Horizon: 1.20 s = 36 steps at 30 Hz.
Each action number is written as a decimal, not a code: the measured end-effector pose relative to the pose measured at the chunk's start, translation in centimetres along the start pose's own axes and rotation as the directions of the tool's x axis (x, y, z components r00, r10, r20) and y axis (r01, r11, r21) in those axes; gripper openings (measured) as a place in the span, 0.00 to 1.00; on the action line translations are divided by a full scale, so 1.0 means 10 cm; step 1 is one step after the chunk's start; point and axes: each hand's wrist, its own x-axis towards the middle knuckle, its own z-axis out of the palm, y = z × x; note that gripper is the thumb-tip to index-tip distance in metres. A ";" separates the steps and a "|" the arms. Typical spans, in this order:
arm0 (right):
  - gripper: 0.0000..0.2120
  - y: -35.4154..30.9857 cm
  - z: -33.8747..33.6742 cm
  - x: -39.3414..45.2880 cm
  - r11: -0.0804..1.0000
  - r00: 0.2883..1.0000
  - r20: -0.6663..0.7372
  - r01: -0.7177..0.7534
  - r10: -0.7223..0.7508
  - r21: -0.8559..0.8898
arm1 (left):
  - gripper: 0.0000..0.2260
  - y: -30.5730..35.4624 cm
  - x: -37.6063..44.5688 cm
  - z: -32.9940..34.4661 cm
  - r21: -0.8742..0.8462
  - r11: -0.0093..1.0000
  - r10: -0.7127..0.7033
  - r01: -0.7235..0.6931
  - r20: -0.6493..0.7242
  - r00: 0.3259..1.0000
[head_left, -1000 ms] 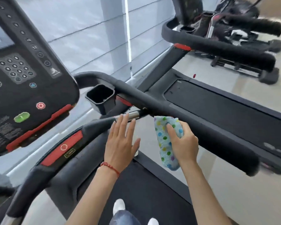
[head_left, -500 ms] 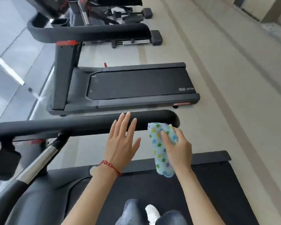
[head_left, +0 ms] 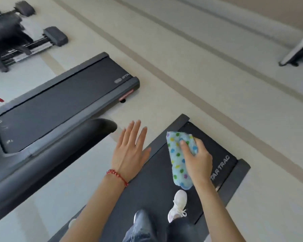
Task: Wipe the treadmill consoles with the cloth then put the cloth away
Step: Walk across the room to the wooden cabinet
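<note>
My right hand (head_left: pixel 198 159) grips a folded light-blue cloth with coloured dots (head_left: pixel 179 158), held upright in the air over the rear of the treadmill belt (head_left: pixel 157 186) I stand on. My left hand (head_left: pixel 129 151) hovers flat beside it, fingers spread, holding nothing; a red string bracelet circles its wrist. No treadmill console is in view. A padded black handrail (head_left: pixel 63 147) of my treadmill runs to the left of my left hand.
A second treadmill deck (head_left: pixel 59 100) lies to the left. Other dark gym machines (head_left: pixel 16 35) stand at the top left. Pale floor with beige stripes (head_left: pixel 199 88) spreads to the right and behind. My white shoe (head_left: pixel 177 205) rests on the belt.
The view has swung right, away from the console and handrails, toward the rear of the belt and open floor. Both hands keep their pose, the cloth still in my right hand.
</note>
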 end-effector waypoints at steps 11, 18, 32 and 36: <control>0.15 0.79 -1.25 1.12 0.979 0.953 -0.227 -0.196 0.202 0.049 | 0.24 1.37 1.44 0.63 -0.113 0.960 0.262 -0.254 0.060 0.963; 0.14 1.00 -1.65 1.82 0.949 0.903 -0.292 -0.298 0.316 0.106 | 0.25 1.74 2.24 0.88 -0.119 0.938 0.336 -0.327 0.065 0.940; 0.10 0.74 -1.59 3.80 0.905 0.855 -0.299 -0.394 0.424 0.159 | 0.22 1.78 4.51 1.56 -0.133 0.879 0.468 -0.459 0.047 0.883; 0.13 0.77 -1.68 4.24 0.894 0.832 -0.328 -0.409 0.449 0.185 | 0.23 1.92 5.04 1.73 -0.133 0.859 0.503 -0.494 0.048 0.863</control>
